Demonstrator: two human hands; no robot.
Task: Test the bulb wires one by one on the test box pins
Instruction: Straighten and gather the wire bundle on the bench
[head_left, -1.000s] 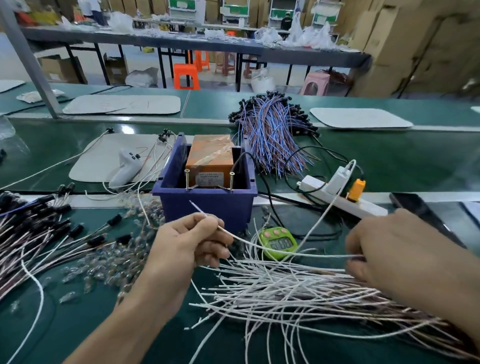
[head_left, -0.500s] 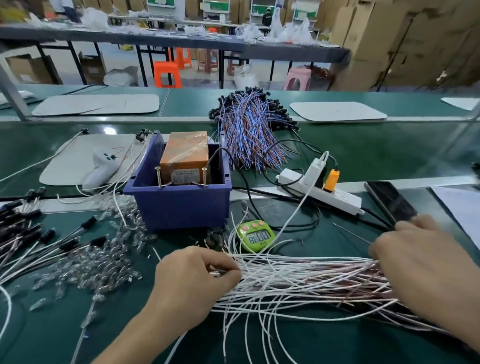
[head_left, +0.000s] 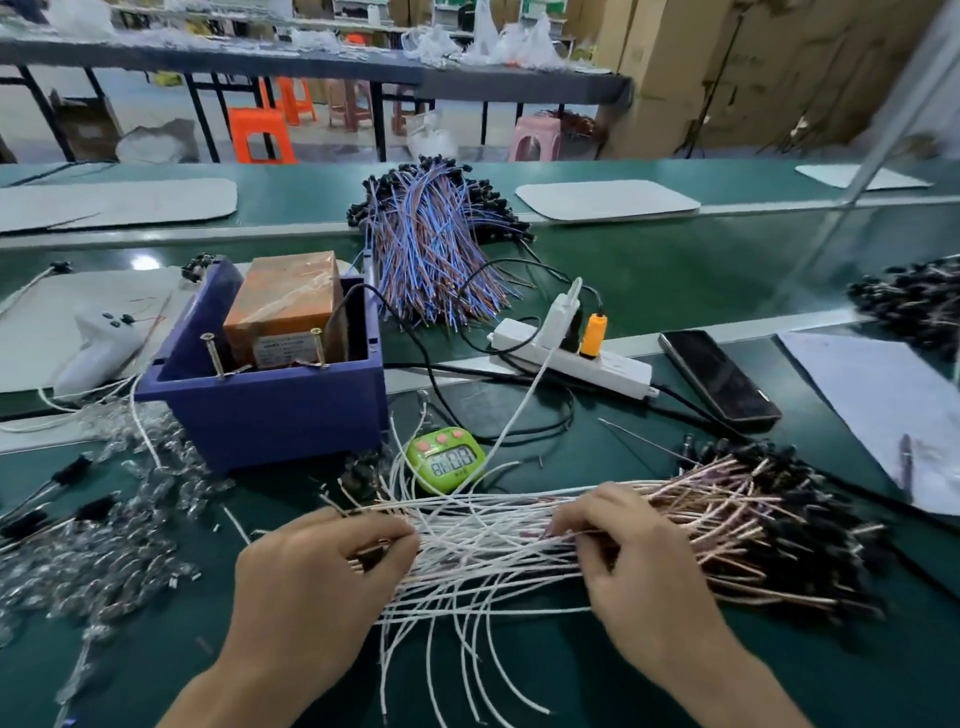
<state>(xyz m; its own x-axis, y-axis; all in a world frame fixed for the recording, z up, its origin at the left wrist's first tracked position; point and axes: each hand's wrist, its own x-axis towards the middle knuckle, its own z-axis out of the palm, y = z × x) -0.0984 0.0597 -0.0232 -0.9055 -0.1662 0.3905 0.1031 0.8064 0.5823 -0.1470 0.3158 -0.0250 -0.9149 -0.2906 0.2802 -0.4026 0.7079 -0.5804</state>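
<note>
A loose pile of white and pinkish bulb wires (head_left: 519, 551) with black ends lies across the green bench in front of me. My left hand (head_left: 317, 577) pinches wire ends at the pile's left side. My right hand (head_left: 628, 561) has its fingers curled into the middle of the pile, gripping several wires. Behind them stands the blue test box (head_left: 270, 395) holding an orange transformer (head_left: 285, 306). Two upright screw pins (head_left: 213, 356) rise at the box's front edge. Both hands are well below the pins.
A green timer (head_left: 448, 457) sits just behind the wires. A white power strip (head_left: 571, 358) with plugs and cables, and a black phone (head_left: 719, 382), lie to the right. Clear glass bulbs (head_left: 104, 545) are scattered at left. A blue-brown wire bundle (head_left: 436, 260) lies further back.
My left hand dropped from near the test box, where it held a single white wire, down onto the pile. My right hand moved left into the pile's middle. The view shifted right.
</note>
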